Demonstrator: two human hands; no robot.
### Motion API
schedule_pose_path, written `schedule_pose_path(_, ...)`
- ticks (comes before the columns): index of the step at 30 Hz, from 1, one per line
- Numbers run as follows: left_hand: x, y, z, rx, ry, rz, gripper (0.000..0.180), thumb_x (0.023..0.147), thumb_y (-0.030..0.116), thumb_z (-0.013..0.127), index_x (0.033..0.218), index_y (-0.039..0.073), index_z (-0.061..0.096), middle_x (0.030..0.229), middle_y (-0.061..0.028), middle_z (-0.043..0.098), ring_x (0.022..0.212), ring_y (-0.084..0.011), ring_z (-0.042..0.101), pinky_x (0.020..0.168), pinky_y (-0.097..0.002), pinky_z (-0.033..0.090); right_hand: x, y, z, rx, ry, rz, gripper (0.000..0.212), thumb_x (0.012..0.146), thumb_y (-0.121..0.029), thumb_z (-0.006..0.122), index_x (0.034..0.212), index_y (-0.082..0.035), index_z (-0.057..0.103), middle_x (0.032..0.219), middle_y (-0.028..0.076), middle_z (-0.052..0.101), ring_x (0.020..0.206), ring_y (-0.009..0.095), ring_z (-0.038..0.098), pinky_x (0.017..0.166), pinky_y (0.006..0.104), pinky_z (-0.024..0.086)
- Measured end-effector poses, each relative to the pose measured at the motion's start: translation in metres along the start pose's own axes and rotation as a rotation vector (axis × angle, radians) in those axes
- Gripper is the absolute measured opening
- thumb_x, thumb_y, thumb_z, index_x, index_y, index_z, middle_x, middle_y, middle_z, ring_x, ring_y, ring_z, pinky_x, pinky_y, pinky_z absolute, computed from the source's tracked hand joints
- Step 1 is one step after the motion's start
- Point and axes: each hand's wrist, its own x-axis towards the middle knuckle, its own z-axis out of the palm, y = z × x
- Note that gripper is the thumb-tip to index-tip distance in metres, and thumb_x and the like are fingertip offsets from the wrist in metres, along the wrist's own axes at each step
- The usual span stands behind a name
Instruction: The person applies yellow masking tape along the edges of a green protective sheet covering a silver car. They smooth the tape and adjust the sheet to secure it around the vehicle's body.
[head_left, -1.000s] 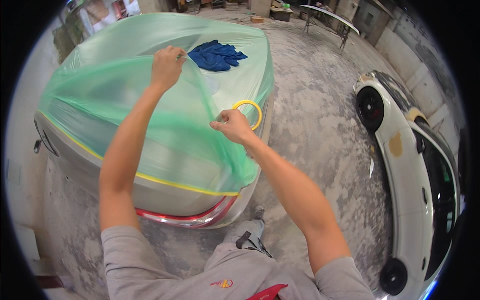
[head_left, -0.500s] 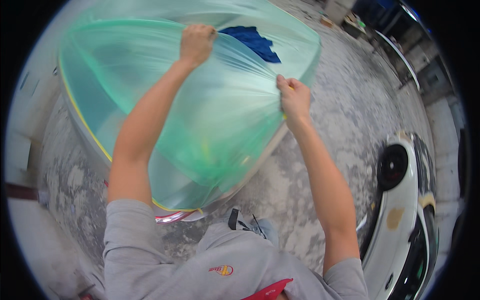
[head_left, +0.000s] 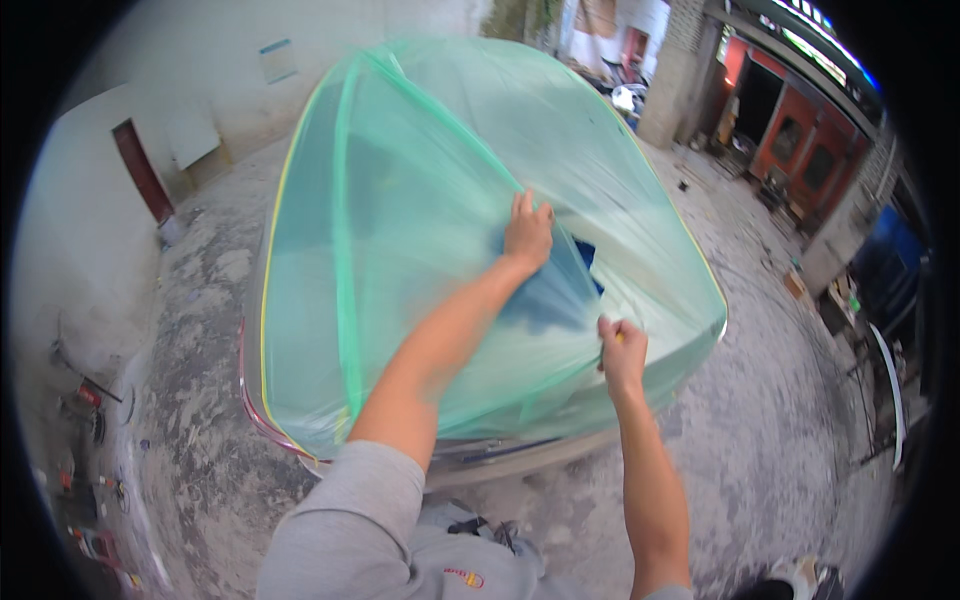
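A translucent green plastic film [head_left: 430, 260] lies over a car-shaped body, with yellow tape [head_left: 266, 330] along its border. My left hand [head_left: 528, 232] is closed on the edge of a loose, folded-over layer near the middle. Lower and to the right, my right hand [head_left: 624, 350] pinches the same layer, and creases fan out from its fingers. A bit of yellow shows at that grip. Between the hands lies a dark blue cloth [head_left: 587, 256], partly seen through the film. Pinkish-red trim [head_left: 262, 420] shows below the film at the lower left.
Mottled concrete floor [head_left: 770, 400] surrounds the covered body. A white wall [head_left: 230, 70] with a dark red post-like piece [head_left: 143, 170] stands at the left. Pillars and red doors [head_left: 800, 150] are at the far right. A curved pale strip [head_left: 888, 390] stands along the right side.
The view has swung up, showing more of the covered body and the room. Both hands, still gripping the film, are closer together. The loose layer now covers more of the blue cloth.
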Motion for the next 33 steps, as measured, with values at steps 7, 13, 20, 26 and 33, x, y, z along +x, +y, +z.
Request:
schedule_pose_path(7,0.006,0.021,-0.026,-0.269,-0.117,-0.172,0.024,0.112,0.018,0.065,0.122,-0.002,0.071,0.125,-0.0263,0.08,0.098,-0.0351,0.08,0.089,-0.0436,0.061,0.112,0.035,-0.026,-0.251,-0.17,-0.095,0.052,0.108,-0.042,0.077,0.084,0.003,0.074,0.068,0.012,0.072,0.047,0.019,0.068,0.049,0.0366,0.053)
schedule_pose_path(13,0.007,0.025,-0.066,-0.385,0.0,-0.129,0.017,0.112,0.015,0.069,0.113,-0.002,0.07,0.133,-0.0191,0.083,0.102,-0.0247,0.077,0.091,-0.0369,0.06,0.182,0.019,0.049,-0.631,-0.297,-0.383,0.092,0.092,-0.051,0.089,0.157,0.002,0.052,0.139,0.034,0.068,0.121,0.05,0.073,0.099,0.055,0.06)
schedule_pose_path(20,0.032,0.053,-0.029,-0.256,-0.039,0.022,0.007,0.105,0.01,0.071,0.104,0.003,0.069,0.131,-0.0202,0.08,0.109,-0.0445,0.077,0.092,-0.0497,0.063,0.24,0.016,0.086,-0.768,-0.488,-0.558,0.043,0.088,-0.037,0.087,0.102,0.001,0.071,0.098,0.028,0.077,0.088,0.049,0.077,0.075,0.0565,0.059)
schedule_pose_path(26,0.05,0.065,0.017,-0.177,-0.029,0.112,0.011,0.107,0.01,0.072,0.102,0.001,0.07,0.123,-0.0184,0.083,0.11,-0.04,0.08,0.088,-0.0457,0.064,0.296,0.004,-0.043,-0.288,-0.203,-0.444,0.042,0.092,-0.035,0.089,0.084,0.003,0.074,0.072,0.011,0.069,0.069,0.018,0.063,0.066,0.0383,0.051)
schedule_pose_path(33,0.046,0.089,0.14,0.033,-0.172,-0.013,0.019,0.108,0.016,0.069,0.119,0.001,0.075,0.111,-0.015,0.083,0.095,-0.0358,0.079,0.08,-0.0474,0.062,0.409,-0.051,-0.187,0.15,0.007,-0.545,0.034,0.104,-0.022,0.086,0.082,-0.009,0.064,0.081,-0.008,0.058,0.075,0.004,0.046,0.071,0.0221,0.036)
